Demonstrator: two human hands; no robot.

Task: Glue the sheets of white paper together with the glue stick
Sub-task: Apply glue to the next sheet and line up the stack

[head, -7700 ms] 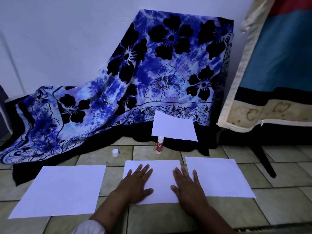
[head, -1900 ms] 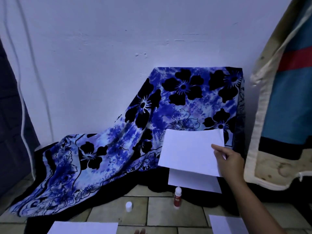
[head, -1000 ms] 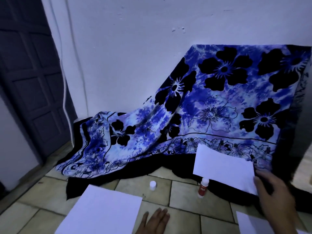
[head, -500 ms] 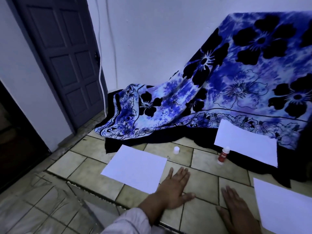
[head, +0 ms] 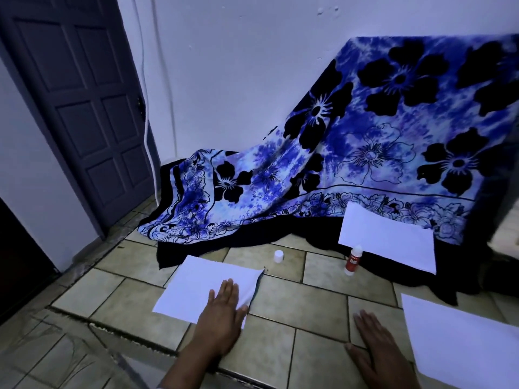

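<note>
Three white sheets show. The left sheet point(head: 202, 286) lies on the tiled floor, and my left hand point(head: 223, 314) rests flat on its near right corner, fingers apart. My right hand point(head: 375, 345) lies flat on bare tiles, just left of the right sheet point(head: 460, 335). A back sheet point(head: 390, 240) leans on the cloth's dark hem. The glue stick point(head: 353, 261), red with a white tip, stands uncapped in front of it. Its white cap point(head: 279, 256) sits alone on the tiles to the left.
A blue flowered cloth point(head: 351, 158) drapes from the wall down to the floor behind the sheets. A dark panelled door point(head: 84, 102) stands at the left. The tiled step has a front edge point(head: 134, 336) with a lower floor beyond it.
The view has swung left and down. My left hand has moved onto the left sheet's corner. My right hand, which earlier set a sheet on the back sheet, now lies on the tiles.
</note>
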